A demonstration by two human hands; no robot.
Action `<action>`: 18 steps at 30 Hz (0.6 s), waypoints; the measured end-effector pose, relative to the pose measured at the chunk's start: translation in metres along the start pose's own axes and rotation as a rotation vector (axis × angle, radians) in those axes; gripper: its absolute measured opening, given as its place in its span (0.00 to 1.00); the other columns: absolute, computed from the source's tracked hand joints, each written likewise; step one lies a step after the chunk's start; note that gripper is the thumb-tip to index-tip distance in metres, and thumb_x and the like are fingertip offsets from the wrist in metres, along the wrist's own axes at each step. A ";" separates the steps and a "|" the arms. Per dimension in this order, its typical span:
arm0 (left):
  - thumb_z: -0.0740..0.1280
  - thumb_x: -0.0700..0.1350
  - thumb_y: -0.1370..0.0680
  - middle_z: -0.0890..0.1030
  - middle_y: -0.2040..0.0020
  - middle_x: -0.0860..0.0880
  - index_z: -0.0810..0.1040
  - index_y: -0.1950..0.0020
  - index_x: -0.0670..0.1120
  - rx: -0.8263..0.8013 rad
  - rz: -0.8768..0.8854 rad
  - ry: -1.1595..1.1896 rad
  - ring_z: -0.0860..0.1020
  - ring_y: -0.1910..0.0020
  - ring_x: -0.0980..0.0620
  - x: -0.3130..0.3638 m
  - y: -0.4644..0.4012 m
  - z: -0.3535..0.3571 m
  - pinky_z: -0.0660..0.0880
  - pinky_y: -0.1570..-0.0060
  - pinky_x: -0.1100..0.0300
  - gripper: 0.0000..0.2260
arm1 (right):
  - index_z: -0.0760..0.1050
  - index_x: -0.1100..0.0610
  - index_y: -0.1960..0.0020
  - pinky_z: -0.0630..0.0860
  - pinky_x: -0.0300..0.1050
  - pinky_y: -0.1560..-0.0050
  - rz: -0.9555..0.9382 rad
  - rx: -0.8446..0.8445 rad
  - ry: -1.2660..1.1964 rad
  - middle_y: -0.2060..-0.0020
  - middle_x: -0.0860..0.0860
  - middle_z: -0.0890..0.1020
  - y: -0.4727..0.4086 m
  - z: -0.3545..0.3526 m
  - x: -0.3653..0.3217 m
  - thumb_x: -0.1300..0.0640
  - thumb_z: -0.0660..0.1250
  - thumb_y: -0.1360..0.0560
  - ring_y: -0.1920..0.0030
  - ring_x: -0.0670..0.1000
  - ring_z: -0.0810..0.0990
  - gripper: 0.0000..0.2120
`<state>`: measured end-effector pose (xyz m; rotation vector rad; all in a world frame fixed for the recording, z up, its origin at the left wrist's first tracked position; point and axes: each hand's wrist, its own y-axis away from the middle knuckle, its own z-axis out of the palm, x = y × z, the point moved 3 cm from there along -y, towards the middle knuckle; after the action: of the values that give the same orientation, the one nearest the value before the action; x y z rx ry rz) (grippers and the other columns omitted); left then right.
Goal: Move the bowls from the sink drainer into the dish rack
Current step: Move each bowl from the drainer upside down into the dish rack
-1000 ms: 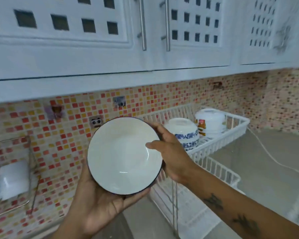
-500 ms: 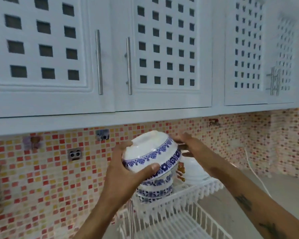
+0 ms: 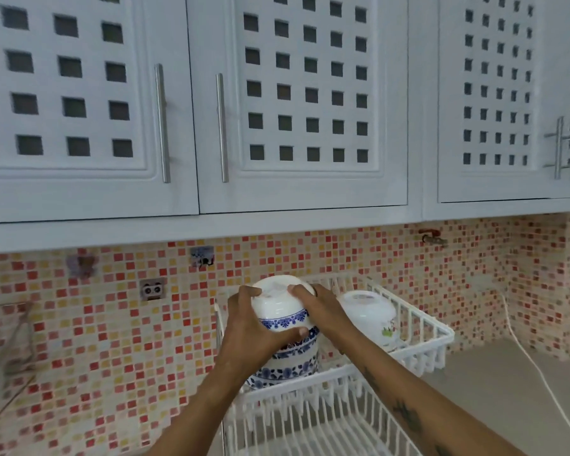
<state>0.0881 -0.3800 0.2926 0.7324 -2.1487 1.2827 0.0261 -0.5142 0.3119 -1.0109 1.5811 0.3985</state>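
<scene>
A white bowl with a blue floral band (image 3: 278, 306) is upside down on top of a stack of similar blue-patterned bowls (image 3: 288, 362) in the upper tier of the white dish rack (image 3: 422, 348). My left hand (image 3: 254, 330) grips its left side and front, thumb across the blue band. My right hand (image 3: 323, 309) holds its right side, fingers on the upturned base. A second stack of white bowls with a small picture (image 3: 371, 315) stands to the right in the same tier. The sink drainer is out of view.
The rack's lower tier (image 3: 313, 426) of white wire lies below my forearms. White cabinets with steel handles (image 3: 222, 126) hang overhead. A mosaic tile wall (image 3: 112, 340) is behind, and a white cord (image 3: 537, 366) runs over the grey counter (image 3: 494, 393) at right.
The bowl was facing me a second ago, then was turned upside down and carried right. It now sits lower, on the blue-patterned stack, with both hands still on it.
</scene>
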 end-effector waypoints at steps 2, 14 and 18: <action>0.82 0.56 0.42 0.67 0.36 0.49 0.63 0.38 0.51 0.001 0.009 -0.050 0.70 0.46 0.55 -0.004 -0.001 0.002 0.67 0.61 0.77 0.41 | 0.77 0.50 0.42 0.77 0.57 0.42 0.021 -0.015 0.000 0.47 0.49 0.83 -0.006 0.002 0.010 0.32 0.63 0.39 0.48 0.52 0.82 0.32; 0.81 0.59 0.43 0.64 0.37 0.46 0.59 0.36 0.47 -0.057 -0.028 -0.209 0.69 0.47 0.53 -0.016 -0.005 0.014 0.73 0.49 0.66 0.45 | 0.75 0.51 0.40 0.78 0.53 0.43 0.042 -0.083 0.012 0.47 0.49 0.82 -0.020 0.009 0.034 0.33 0.62 0.37 0.49 0.51 0.82 0.32; 0.81 0.59 0.41 0.64 0.37 0.46 0.59 0.34 0.46 -0.098 -0.049 -0.254 0.74 0.41 0.47 -0.015 -0.005 0.018 0.74 0.49 0.62 0.46 | 0.74 0.54 0.38 0.79 0.48 0.49 0.102 -0.135 0.026 0.47 0.51 0.82 -0.025 0.007 0.042 0.37 0.62 0.32 0.50 0.51 0.82 0.29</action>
<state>0.0993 -0.3951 0.2784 0.9443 -2.3583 1.1000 0.0518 -0.5397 0.2777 -1.0437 1.6506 0.5701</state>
